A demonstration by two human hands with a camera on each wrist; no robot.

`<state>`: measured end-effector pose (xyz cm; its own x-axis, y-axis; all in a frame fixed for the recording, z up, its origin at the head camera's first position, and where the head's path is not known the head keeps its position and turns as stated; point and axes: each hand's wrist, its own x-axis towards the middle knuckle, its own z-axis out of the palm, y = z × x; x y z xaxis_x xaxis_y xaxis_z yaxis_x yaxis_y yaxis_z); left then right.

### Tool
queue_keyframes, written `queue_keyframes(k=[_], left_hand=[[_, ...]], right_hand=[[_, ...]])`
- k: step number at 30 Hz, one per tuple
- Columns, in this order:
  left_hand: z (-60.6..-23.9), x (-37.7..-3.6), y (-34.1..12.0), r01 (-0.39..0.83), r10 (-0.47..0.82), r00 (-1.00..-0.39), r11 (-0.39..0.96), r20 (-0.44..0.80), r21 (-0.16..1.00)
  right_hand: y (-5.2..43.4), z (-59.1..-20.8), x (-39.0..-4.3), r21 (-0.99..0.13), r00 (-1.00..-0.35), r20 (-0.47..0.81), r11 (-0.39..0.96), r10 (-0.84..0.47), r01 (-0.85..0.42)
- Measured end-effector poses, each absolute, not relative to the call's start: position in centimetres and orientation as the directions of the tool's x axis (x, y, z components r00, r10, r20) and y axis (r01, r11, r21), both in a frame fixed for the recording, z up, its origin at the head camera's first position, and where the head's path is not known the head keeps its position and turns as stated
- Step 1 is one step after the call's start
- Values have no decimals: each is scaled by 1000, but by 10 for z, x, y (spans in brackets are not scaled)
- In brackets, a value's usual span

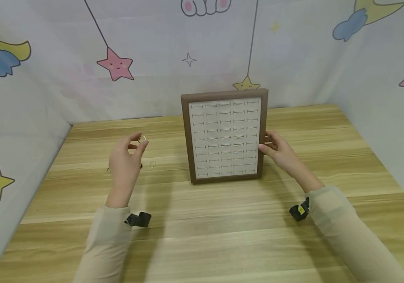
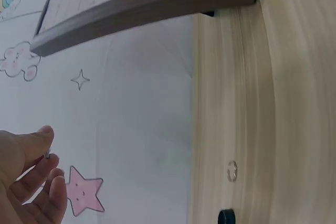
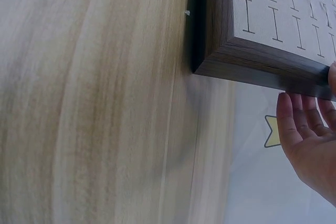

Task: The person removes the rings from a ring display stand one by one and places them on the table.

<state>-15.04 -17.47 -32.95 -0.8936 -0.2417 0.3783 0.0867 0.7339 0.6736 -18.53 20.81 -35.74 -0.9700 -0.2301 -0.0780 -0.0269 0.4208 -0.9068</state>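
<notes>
Between thumb and fingertips, my left hand (image 1: 125, 161) pinches a small silvery ring (image 1: 142, 139), raised above the left part of the table. In the left wrist view only a sliver of that ring (image 2: 47, 153) shows. A ring display board (image 1: 225, 137) with a brown wood-look frame and rows of slits in a pale panel stands upright, leaning slightly back. My right hand (image 1: 282, 154) grips its right side, thumb at the front edge and fingers behind. In the right wrist view, the fingers (image 3: 287, 116) lie along the frame's side.
On the wooden table (image 1: 202, 236), a thin ring (image 2: 232, 171) and a black ring (image 2: 227, 216) lie left of the board. Another ring (image 1: 108, 170) is partly behind my left hand. A patterned curtain (image 1: 152, 86) encloses the table at the back and sides.
</notes>
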Motion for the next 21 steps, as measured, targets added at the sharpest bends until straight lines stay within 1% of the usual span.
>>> queue_keyframes(k=[4,10,13,17,21], left_hand=[[-337,-153,-195,-25,-304,-907,732,292,681],[-352,-155,-226,-164,-419,-887,679,195,715],[-359,-154,-241,-220,-454,-879,653,142,724],[-368,-153,-257,-293,-482,-872,651,83,700],[-376,-149,-268,-344,-508,-860,659,58,669]], right_hand=[[209,-358,-186,-906,-970,-79,422,-229,-26],[209,-359,-186,-906,-971,-72,422,-228,-32],[209,-359,-186,-905,-971,-69,425,-227,-34],[209,-359,-186,-906,-971,-70,422,-227,-33],[209,-360,-186,-906,-971,-71,423,-228,-33]])
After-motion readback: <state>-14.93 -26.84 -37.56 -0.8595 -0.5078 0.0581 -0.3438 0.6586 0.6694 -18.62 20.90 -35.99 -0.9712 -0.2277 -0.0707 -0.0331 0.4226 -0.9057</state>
